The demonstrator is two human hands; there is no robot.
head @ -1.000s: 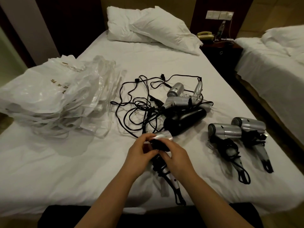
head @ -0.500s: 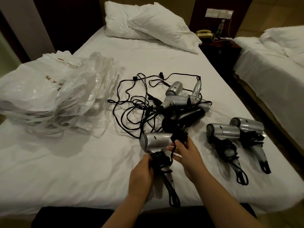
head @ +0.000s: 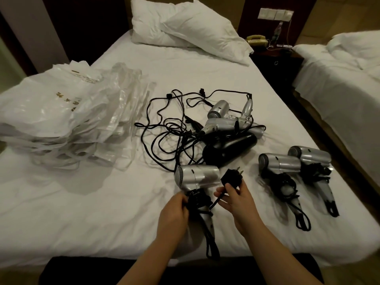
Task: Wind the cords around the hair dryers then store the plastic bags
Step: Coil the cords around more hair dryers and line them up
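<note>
A silver hair dryer lies on the bed in front of me, its black cord coiled around the handle. My left hand grips the handle at the coil. My right hand pinches the cord's black plug, its prongs pointing up. Two silver dryers with wound cords lie to the right. Behind them is a heap of dryers, silver and black, with tangled cords. A stack of plastic bags sits at the left.
The white bed holds everything; pillows lie at its head. A dark nightstand with a phone and bottle stands at the right, beside a second bed. A dark bench edge runs along the bottom.
The dryer has turned so its barrel points left and lies flat. My left hand slid down to the handle coil; my right hand lifted the plug free to the right.
</note>
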